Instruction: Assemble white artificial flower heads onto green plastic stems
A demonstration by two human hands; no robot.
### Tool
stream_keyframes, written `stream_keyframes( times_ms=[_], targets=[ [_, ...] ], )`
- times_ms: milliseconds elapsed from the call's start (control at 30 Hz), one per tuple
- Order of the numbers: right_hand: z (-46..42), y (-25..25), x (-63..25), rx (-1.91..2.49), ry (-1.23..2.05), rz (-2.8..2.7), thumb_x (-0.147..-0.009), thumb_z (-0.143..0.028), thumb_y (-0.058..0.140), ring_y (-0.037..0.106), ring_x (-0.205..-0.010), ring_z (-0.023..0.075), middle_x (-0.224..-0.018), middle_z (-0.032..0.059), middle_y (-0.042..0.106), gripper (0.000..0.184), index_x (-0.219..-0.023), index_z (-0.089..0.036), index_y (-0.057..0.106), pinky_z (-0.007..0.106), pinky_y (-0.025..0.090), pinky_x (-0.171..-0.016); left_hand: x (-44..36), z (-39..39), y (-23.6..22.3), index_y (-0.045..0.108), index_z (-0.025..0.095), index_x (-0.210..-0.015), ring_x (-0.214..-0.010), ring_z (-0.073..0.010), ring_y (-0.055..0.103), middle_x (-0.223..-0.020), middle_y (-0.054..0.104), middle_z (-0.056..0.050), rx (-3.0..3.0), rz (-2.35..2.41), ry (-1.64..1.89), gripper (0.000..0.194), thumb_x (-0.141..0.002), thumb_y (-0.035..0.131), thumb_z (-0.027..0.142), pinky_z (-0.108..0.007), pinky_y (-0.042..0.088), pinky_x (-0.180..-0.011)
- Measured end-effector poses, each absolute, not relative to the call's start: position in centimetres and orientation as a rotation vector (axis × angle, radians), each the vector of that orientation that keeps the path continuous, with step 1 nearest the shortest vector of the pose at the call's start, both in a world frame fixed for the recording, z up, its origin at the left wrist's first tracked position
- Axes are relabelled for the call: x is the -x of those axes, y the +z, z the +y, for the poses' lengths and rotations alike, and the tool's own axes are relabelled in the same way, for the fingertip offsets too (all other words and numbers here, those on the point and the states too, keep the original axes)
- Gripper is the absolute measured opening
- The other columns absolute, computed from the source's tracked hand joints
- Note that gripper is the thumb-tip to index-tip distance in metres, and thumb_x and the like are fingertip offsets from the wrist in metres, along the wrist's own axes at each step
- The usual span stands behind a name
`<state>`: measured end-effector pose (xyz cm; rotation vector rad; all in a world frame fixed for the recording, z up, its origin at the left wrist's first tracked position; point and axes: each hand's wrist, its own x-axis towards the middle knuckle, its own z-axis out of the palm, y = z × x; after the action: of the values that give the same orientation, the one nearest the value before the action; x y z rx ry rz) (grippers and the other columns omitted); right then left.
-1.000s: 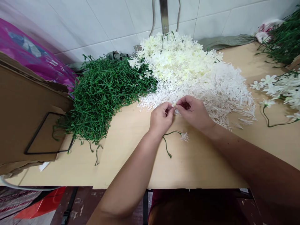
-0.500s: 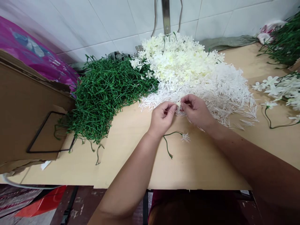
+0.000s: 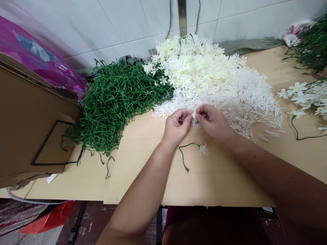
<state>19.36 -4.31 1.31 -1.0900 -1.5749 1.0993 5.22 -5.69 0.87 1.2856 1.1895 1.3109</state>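
Between the fingertips of both hands is a small pale yellow artificial flower (image 3: 193, 115), partly hidden by the fingers. My left hand (image 3: 178, 124) pinches it from the left, and my right hand (image 3: 211, 120) pinches it from the right. Both hands are just in front of a heap of thin white stamens (image 3: 245, 105). Below them on the table lies a bent green stem (image 3: 184, 154) with a white stamen tuft (image 3: 203, 149) at its tip. Behind the stamens rises a pile of cream artificial flowers (image 3: 196, 64).
A big pile of green stems (image 3: 117, 98) lies to the left, beside a cardboard box (image 3: 30, 122) and a black wire frame (image 3: 43, 146). Finished-looking white flowers on stems (image 3: 301, 93) lie at the right. A tiled wall (image 3: 133, 23) backs the table (image 3: 138, 163).
The small flower piece between my fingertips has turned and shows more upright. Both hands stay in nearly the same place; the whole view has shifted slightly.
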Motion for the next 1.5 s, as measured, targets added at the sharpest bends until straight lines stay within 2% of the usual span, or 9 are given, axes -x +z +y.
stream_keyframes(
  times_ms=[200,400,567,667,833,1167,1233,1367,1500],
  targets=[
    [-4.4,1.1,-19.4,1.023,1.173,-1.524,-0.077,-0.028,0.065,0.054,-0.068,0.0125,-0.074,0.0007,0.056,0.015,-0.078,-0.018,0.054,0.029,0.048,-0.064,-4.9,-5.5,0.5,0.063,0.015,-0.074,-0.059,-0.008,0.055,-0.064,0.061,0.002,-1.283,1.164,1.306,0.007,-0.072,0.068,0.02,-0.02,0.044,-0.06],
    [-4.0,1.2,-20.0,0.9,1.537,-1.401,-0.076,-0.046,0.071,0.056,-0.069,0.0105,-0.077,0.0003,0.061,0.03,-0.082,-0.018,0.059,0.03,0.051,-0.07,-4.9,-5.6,0.5,0.059,0.016,-0.071,-0.058,-0.0078,0.052,-0.062,0.058,0.003,-1.333,1.148,1.287,0.009,-0.074,0.065,0.022,-0.021,0.042,-0.059],
    [-3.7,1.3,-20.3,0.871,1.565,-1.396,-0.066,-0.038,0.08,0.051,-0.061,0.0078,-0.067,-0.0031,0.056,0.032,-0.074,-0.017,0.058,0.026,0.044,-0.062,-4.6,-5.5,0.3,0.057,0.016,-0.071,-0.059,-0.0083,0.05,-0.063,0.057,0.002,-1.379,1.181,1.268,0.008,-0.075,0.063,0.021,-0.022,0.04,-0.058],
    [-3.6,1.3,-20.4,0.884,1.565,-1.406,-0.067,-0.037,0.079,0.051,-0.06,0.0076,-0.065,-0.0033,0.055,0.03,-0.073,-0.016,0.057,0.025,0.041,-0.061,-4.5,-5.4,0.4,0.056,0.016,-0.07,-0.057,-0.0079,0.048,-0.061,0.055,0.003,-1.385,1.175,1.251,0.009,-0.075,0.063,0.02,-0.021,0.037,-0.056],
    [-3.8,1.8,-20.6,0.842,1.588,-1.446,-0.068,-0.042,0.078,0.052,-0.059,0.0082,-0.064,-0.0041,0.054,0.034,-0.071,-0.017,0.056,0.026,0.042,-0.061,-4.8,-5.4,0.6,0.054,0.017,-0.07,-0.054,-0.0072,0.046,-0.057,0.054,0.004,-1.31,1.089,1.242,0.013,-0.074,0.065,0.021,-0.02,0.035,-0.053],
    [-4.2,2.1,-20.0,0.93,1.805,-1.202,-0.055,-0.05,0.085,0.058,-0.066,0.0101,-0.076,0.0013,0.066,0.048,-0.078,-0.016,0.061,0.026,0.047,-0.063,-4.6,-5.0,0.7,0.051,0.017,-0.068,-0.049,-0.0062,0.048,-0.055,0.054,0.005,-1.123,1.063,1.379,0.02,-0.075,0.069,0.023,-0.019,0.039,-0.052],
    [-4.4,2.0,-19.6,0.94,1.821,-1.233,-0.052,-0.048,0.088,0.056,-0.063,0.0094,-0.071,0.0003,0.064,0.047,-0.074,-0.015,0.061,0.025,0.045,-0.06,-4.8,-5.1,0.7,0.052,0.018,-0.069,-0.049,-0.0063,0.049,-0.055,0.054,0.006,-1.139,1.062,1.373,0.02,-0.075,0.069,0.023,-0.02,0.04,-0.053],
    [-4.6,1.8,-19.5,0.953,1.779,-1.208,-0.06,-0.043,0.085,0.048,-0.055,0.0068,-0.058,-0.0029,0.056,0.038,-0.064,-0.016,0.059,0.024,0.038,-0.055,-5.1,-5.3,0.6,0.054,0.017,-0.069,-0.052,-0.0065,0.048,-0.057,0.053,0.005,-1.218,1.097,1.364,0.019,-0.075,0.071,0.023,-0.02,0.039,-0.053],
    [-4.5,1.9,-19.9,0.896,1.824,-1.159,-0.063,-0.039,0.083,0.046,-0.055,0.0069,-0.058,-0.0025,0.056,0.033,-0.061,-0.016,0.059,0.024,0.035,-0.055,-5.0,-5.4,0.4,0.053,0.017,-0.07,-0.053,-0.0066,0.046,-0.058,0.051,0.005,-1.261,1.061,1.359,0.024,-0.074,0.073,0.03,-0.021,0.038,-0.054]
  ],
)
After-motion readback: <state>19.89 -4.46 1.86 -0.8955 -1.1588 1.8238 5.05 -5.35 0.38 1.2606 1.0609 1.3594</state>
